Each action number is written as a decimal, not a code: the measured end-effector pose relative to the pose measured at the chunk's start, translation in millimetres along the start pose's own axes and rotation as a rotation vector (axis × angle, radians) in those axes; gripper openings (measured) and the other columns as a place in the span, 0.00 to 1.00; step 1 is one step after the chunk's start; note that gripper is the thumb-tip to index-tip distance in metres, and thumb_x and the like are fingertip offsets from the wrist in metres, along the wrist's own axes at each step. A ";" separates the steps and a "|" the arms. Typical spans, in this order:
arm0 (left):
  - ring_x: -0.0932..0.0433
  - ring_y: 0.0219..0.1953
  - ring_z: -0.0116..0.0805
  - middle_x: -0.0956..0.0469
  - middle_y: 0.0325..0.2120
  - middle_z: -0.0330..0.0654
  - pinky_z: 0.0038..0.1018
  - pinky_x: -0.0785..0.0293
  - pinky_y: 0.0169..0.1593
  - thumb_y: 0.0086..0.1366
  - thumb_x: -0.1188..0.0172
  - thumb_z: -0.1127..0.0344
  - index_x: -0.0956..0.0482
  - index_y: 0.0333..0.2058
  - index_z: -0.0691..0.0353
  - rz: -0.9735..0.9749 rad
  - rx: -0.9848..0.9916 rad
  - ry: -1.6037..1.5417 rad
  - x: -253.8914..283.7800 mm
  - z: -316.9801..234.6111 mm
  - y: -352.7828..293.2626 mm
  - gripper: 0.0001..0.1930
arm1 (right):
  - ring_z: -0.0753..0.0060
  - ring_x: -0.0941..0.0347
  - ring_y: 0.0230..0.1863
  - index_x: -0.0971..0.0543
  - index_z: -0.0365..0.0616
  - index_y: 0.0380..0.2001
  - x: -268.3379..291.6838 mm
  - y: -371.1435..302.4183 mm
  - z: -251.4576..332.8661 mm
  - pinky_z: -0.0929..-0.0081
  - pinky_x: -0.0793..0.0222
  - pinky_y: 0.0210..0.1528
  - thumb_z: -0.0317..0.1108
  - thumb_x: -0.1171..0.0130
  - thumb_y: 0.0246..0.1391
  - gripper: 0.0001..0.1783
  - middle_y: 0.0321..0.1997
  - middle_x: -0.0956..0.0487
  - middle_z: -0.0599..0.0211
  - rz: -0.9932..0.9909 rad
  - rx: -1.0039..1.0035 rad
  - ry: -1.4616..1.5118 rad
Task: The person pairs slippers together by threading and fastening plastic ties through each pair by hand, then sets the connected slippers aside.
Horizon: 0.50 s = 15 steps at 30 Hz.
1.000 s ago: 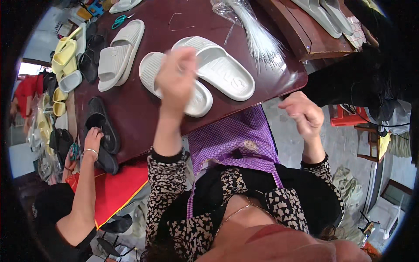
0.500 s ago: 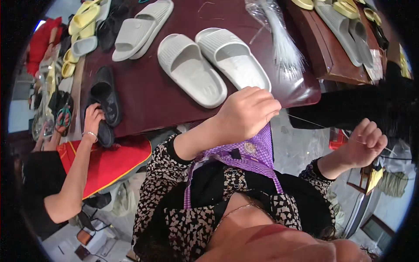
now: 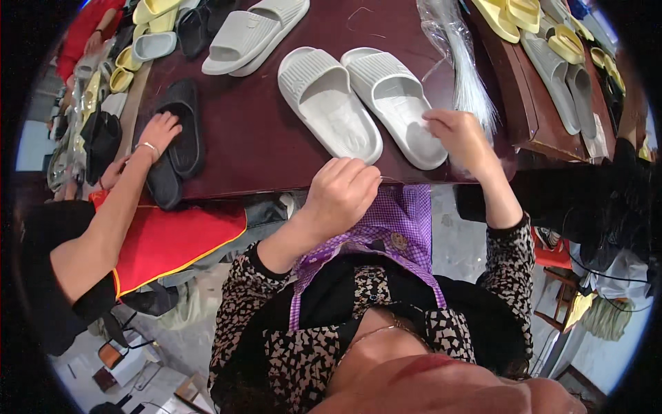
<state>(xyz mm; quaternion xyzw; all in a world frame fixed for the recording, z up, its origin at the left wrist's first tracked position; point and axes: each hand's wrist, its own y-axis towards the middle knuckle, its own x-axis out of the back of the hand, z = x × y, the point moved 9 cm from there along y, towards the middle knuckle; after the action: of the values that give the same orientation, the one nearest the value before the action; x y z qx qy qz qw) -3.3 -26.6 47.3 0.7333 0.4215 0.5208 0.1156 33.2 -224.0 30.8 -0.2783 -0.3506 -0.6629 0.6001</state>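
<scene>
A pair of light grey slide slippers lies side by side on the dark red table, the left slipper (image 3: 329,103) and the right slipper (image 3: 400,110), toes toward the far side. My left hand (image 3: 341,193) is closed at the table's near edge, just below the left slipper's heel. A short bit of thin pale strand shows at its fingertips. Over the right slipper's outer side hovers my right hand (image 3: 463,141), thumb and fingers pinched together; whatever is between them is too fine to make out. A bundle of thin white strands (image 3: 469,76) in clear plastic lies beyond it.
Another grey slipper pair (image 3: 245,41) lies at the far left. Beside me, a co-worker's hand (image 3: 160,131) rests on black slippers (image 3: 185,131). Yellow and grey slippers (image 3: 552,76) lie on a brown box (image 3: 545,134) at right. More slippers crowd the far left.
My right hand has swung from the far right, where a thin strand stretched between my hands, in to the right slipper. My left hand has moved left and nearer. The view has shifted.
</scene>
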 end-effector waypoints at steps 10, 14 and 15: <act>0.27 0.26 0.44 0.29 0.20 0.44 0.37 0.30 0.33 0.51 0.46 0.69 0.29 0.22 0.61 -0.031 -0.016 0.081 -2.9 49.3 33.3 0.03 | 0.45 0.27 0.36 0.23 0.38 0.35 -34.9 50.4 32.7 0.60 0.30 0.37 0.27 0.48 0.48 0.10 0.30 0.23 0.49 0.069 0.158 -0.400; 0.26 0.26 0.45 0.28 0.20 0.46 0.37 0.30 0.33 0.50 0.48 0.70 0.30 0.21 0.62 -0.043 0.037 0.128 -6.9 78.7 37.5 0.03 | 0.52 0.24 0.30 0.23 0.37 0.34 -16.8 43.8 43.7 0.64 0.29 0.34 0.27 0.47 0.50 0.08 0.26 0.22 0.53 -0.075 0.321 -0.158; 0.26 0.26 0.46 0.28 0.20 0.46 0.37 0.30 0.32 0.51 0.47 0.70 0.30 0.22 0.62 -0.033 0.035 0.132 -6.7 82.5 36.7 0.03 | 0.58 0.25 0.27 0.23 0.37 0.34 -9.3 47.0 38.3 0.66 0.30 0.31 0.28 0.47 0.51 0.08 0.24 0.23 0.55 -0.091 0.260 -0.100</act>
<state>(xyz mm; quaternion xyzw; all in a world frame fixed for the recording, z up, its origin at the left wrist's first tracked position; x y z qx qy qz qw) 85.4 -32.0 29.7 0.6921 0.4495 0.5586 0.0833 79.0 -189.4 52.5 -0.2148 -0.4754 -0.6237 0.5821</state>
